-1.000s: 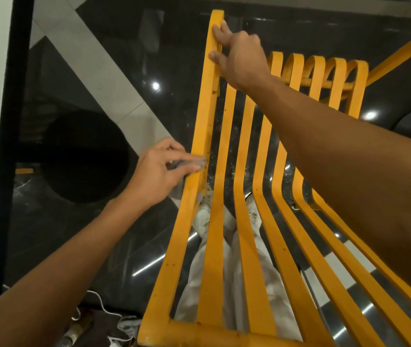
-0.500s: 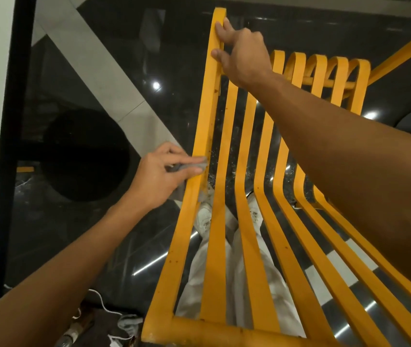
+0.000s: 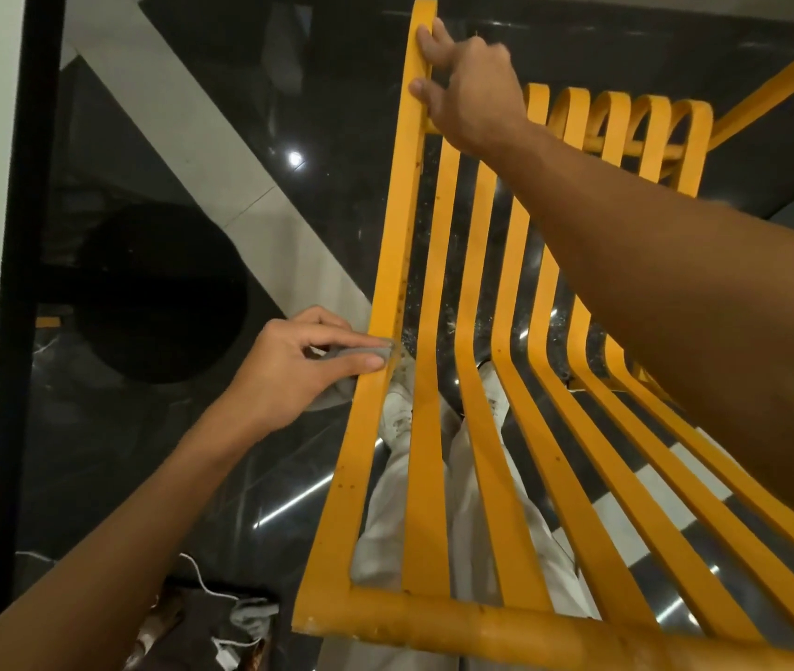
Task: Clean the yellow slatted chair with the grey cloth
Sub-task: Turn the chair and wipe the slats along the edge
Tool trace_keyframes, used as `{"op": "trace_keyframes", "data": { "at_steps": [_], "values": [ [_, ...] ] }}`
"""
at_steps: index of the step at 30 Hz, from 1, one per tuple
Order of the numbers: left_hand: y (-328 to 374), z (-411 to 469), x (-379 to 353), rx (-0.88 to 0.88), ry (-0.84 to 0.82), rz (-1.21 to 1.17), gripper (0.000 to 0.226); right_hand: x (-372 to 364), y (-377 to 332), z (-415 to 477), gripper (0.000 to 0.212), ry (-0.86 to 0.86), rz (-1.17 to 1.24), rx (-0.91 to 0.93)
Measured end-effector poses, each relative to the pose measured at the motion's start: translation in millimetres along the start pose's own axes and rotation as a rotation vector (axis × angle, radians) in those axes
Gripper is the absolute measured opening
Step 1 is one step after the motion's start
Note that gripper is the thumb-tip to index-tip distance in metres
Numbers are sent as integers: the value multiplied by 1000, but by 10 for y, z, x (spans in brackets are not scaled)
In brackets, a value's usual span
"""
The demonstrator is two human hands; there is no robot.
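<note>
My left hand [image 3: 288, 375] is pinching the grey cloth [image 3: 358, 353] against the leftmost slat [image 3: 388, 283] of the yellow slatted chair [image 3: 426, 428]; my right hand [image 3: 470, 89] is gripping that slat's far end, its slats running away from me.

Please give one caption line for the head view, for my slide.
Left hand pinches grey cloth against the yellow slatted chair; right hand grips the outer slat.

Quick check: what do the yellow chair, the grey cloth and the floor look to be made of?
Yellow chair: painted metal or wood, I cannot tell which; thin curved slats, satin coat, dark specks along the side rail. Grey cloth: soft matte fabric, perhaps microfibre; it bunches where the left hand pinches it. Floor: polished dark stone or tile; it mirrors the lights sharply.
</note>
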State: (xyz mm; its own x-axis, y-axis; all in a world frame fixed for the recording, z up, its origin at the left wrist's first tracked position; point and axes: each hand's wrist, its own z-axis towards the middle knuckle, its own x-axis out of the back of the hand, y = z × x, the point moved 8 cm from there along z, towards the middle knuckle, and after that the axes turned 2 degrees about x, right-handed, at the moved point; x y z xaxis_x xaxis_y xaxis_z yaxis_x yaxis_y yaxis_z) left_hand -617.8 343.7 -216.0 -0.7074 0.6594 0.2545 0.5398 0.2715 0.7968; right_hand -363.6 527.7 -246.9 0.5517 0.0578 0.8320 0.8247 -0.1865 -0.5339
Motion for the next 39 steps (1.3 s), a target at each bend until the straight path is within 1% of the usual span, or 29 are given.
{"op": "trace_keyframes", "data": {
  "at_steps": [2,4,7,9,11,13,15,18,21,23,26,28,31,32,36,37,39],
  "values": [
    [41,98,32,1,7,29,29,7,-26,-20,59,-3,7,-2],
    [127,264,54,-29,51,61,28,15,-53,-31,58,5,-8,-5],
    [175,390,17,-35,88,93,24,40,-80,-65,56,31,-88,-21],
    [166,288,-40,-38,42,122,23,19,-114,-118,59,0,-163,-1],
    [144,111,-64,-49,-18,119,27,-4,-174,-199,62,-46,-203,28],
    [102,-17,-39,-13,-59,103,31,-19,-257,-311,64,-87,-244,69],
    [84,-51,-17,20,-91,103,31,-52,-322,-460,64,-137,-292,101],
    [125,-7,-10,26,-75,125,25,-82,-401,-740,67,-163,-325,154],
    [174,87,3,15,52,115,21,-138,-432,-983,70,-167,-314,181],
    [165,117,-4,31,95,118,23,-184,-434,-1083,72,-170,-313,185],
    [169,-15,-31,37,68,145,25,-229,-401,-1131,76,-202,-310,194],
    [153,-189,-36,85,-5,119,28,-253,-368,-1122,77,-246,-287,186],
    [149,-398,-65,150,-116,30,26,-286,-349,-1097,79,-296,-247,175],
    [153,-392,-59,162,-109,15,25,-294,-346,-1090,79,-303,-236,173],
    [227,-181,-32,139,39,64,26,-342,-308,-1071,80,-324,-164,153],
    [221,-139,-43,127,47,90,27,-354,-295,-1070,80,-328,-147,147],
    [242,-188,-72,99,5,144,25,-374,-294,-1077,81,-330,-105,149]
  ]
}}
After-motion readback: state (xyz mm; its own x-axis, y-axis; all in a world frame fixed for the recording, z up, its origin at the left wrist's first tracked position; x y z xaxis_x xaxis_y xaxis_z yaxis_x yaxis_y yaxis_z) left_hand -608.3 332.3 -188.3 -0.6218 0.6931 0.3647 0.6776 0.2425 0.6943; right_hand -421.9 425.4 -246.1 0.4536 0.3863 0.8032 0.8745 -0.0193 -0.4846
